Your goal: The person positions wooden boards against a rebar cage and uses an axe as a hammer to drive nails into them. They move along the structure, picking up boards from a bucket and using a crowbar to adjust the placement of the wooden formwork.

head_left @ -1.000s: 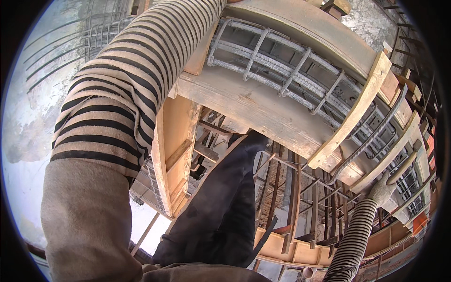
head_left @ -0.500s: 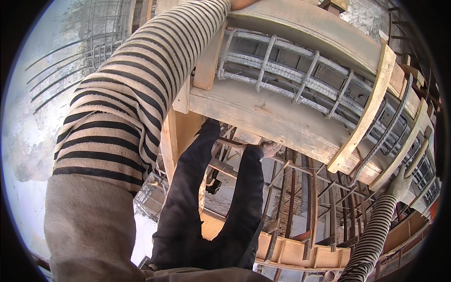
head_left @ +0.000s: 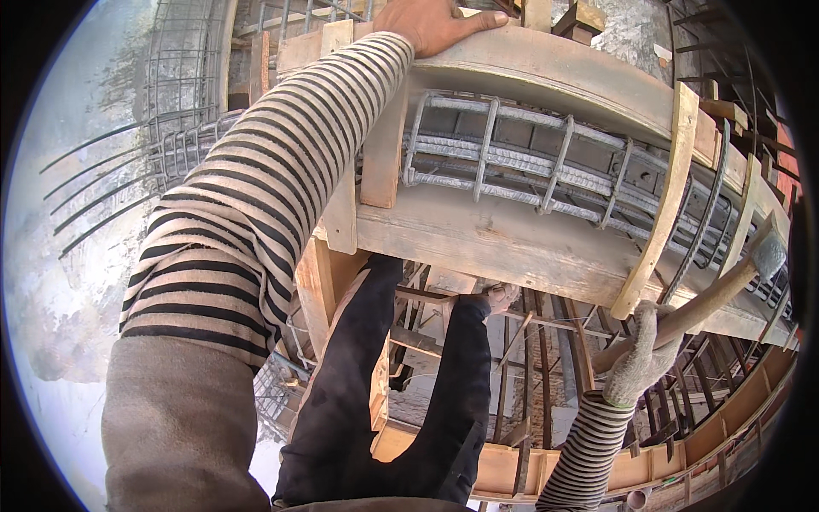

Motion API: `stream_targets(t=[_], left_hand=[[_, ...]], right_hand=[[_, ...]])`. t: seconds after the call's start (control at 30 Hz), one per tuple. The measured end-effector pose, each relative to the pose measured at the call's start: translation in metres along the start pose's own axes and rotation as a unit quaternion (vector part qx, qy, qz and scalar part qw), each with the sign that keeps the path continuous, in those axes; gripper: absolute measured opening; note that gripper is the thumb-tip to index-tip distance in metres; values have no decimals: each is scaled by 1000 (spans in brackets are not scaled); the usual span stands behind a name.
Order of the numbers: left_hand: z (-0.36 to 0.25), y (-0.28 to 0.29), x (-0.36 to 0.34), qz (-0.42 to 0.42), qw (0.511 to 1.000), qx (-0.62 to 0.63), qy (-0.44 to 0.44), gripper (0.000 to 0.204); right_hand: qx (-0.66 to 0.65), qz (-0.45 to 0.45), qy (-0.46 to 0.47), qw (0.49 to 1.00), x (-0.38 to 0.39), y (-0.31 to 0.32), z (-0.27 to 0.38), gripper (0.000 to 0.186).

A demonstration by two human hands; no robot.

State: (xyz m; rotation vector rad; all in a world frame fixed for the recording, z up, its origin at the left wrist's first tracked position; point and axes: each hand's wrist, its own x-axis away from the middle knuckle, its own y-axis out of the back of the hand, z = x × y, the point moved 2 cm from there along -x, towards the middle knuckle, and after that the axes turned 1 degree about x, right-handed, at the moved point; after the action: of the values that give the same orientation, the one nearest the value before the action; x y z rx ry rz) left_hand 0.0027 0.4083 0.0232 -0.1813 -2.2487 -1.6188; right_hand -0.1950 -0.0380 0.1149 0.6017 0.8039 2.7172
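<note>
My left hand [head_left: 431,24] is bare and leans on the upper edge of a wooden formwork board [head_left: 554,68]. Its thumb stretches along the wood; the other fingers are partly cut off by the picture's top. On my right hand [head_left: 644,363] is a pale, dusty knit glove, closed around the wooden handle of a hammer [head_left: 701,313]. The hammer's grey metal head points up and to the right, near the far end of the beam form. Between the form's two boards lies a cage of steel rebar [head_left: 529,166], crossed by a light wooden cleat [head_left: 665,205].
Below the form, my legs [head_left: 341,367] stand over an open framework of timbers and bars [head_left: 546,367]. Several bare rebar ends [head_left: 102,179] jut out at left. A curved line of plywood formwork [head_left: 495,465] runs along the bottom right.
My right hand has come up and inward, bringing the hammer plainly into view. The view has tilted upward, so more of my left hand shows on the board.
</note>
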Motion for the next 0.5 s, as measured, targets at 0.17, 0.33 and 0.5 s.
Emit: stream_targets(t=[0.17, 0.33, 0.5], left_hand=[[67, 19, -7, -51, 957, 280, -53, 91], [204, 47, 33, -212, 950, 219, 72, 62], [229, 27, 61, -100, 987, 88, 89, 63]], right_hand=[[25, 106, -10, 994, 52, -94, 7, 47], [168, 14, 211, 963, 43, -122, 5, 45], [242, 53, 148, 957, 36, -133, 8, 49]])
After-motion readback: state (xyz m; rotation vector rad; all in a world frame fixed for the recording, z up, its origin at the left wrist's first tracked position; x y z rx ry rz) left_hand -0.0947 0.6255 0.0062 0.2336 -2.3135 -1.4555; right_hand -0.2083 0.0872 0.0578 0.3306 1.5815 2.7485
